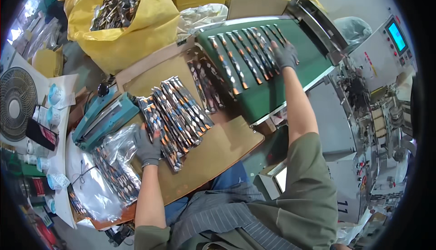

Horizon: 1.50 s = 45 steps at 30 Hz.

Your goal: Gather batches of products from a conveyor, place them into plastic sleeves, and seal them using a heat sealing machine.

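Both grips in grey gloves.

Left grip: at the near left side of a pile of slim patterned packets in black, white, orange and blue. Thumb and forefinger lie against the outermost packets; cannot tell whether it grasps any. Pile spreads right and forward of this grip, lying on the brown desk.

Right grip: released, fingers spread, over the right end of a row of like packets on a green belt. Row runs leftward from the grip, packets slanting side by side with narrow gaps, closer together near the grip. Cannot tell how firmly the fingers touch them.

Between the grips, beyond the pile: darker group of packets in shade beside the belt.

Just left of left grip: crumpled clear bag; below it, toward the wearer, more packets under clear plastic. Forward-left of left grip: blue-green long-armed device with a black knob. Well left: grey fan, dark phone.

Far ahead of left grip: yellow sack heaped with dark strips. Right of right grip: dark guard across the belt; farther right, machine panel with a lit blue screen.
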Available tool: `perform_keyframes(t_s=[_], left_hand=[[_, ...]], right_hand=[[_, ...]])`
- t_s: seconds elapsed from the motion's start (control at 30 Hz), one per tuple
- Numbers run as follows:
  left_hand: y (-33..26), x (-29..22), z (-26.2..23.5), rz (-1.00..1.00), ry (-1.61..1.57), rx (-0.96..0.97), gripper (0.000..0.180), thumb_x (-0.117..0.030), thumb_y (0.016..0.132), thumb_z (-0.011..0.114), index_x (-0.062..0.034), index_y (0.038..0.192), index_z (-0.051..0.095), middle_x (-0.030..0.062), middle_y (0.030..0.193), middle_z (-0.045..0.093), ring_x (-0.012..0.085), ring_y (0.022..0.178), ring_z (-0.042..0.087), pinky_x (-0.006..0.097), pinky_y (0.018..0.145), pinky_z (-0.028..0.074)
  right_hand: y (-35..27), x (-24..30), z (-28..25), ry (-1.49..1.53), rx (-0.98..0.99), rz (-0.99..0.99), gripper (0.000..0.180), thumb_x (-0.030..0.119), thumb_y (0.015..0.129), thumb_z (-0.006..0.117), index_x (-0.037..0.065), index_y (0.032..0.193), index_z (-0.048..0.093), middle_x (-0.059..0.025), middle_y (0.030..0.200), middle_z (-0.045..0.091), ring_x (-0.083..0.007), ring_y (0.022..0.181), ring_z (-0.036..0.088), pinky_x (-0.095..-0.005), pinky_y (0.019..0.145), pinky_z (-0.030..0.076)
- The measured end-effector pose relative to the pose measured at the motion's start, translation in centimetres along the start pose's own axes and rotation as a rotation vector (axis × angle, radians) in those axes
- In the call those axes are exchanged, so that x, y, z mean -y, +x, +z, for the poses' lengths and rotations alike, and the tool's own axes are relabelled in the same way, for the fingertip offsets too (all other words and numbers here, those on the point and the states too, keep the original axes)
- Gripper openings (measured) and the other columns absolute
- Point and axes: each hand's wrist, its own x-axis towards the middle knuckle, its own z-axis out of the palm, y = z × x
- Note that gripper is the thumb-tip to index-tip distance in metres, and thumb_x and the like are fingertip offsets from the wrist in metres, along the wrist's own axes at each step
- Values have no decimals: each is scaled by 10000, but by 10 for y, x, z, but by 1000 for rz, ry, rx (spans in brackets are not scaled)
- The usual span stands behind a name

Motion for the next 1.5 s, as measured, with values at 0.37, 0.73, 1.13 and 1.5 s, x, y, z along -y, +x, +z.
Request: perform_keyframes(t_s=[0.37,0.73,1.13,1.5], left_hand=[[1,3,-2,34,70,-73,579,-452,842,566,-35,1237,497,208,1273,481,380,1182,439,421,997,344],[7,-40,8,-382,-417,88,838,-624,862,419,71,1326,361,305,1354,368,417,1265,358,416,1050,291],[9,-26,-41,-548,-1249,144,532,-321,748,753,30,1111,582,76,1031,622,161,874,596,290,776,487],[-44,-49,-151,34,-967,282,1000,-178,548,870,-28,1368,317,96,1244,507,183,1123,503,333,964,413]], right_hand=[[-81,24,17,128,279,-669,573,410,900,443,-2,1298,441,-230,1322,455,-393,1236,408,-416,1035,322],[-179,167,55,310,630,-120,836,620,757,569,-91,1187,472,-305,1206,518,-407,1090,540,-436,909,441],[-319,221,29,1361,1522,209,464,260,757,742,6,1103,568,-45,905,637,-120,772,605,-266,697,495],[-337,226,-88,1723,1374,-587,1100,133,611,842,54,1451,136,-112,1282,434,-196,1167,466,-320,964,409]])
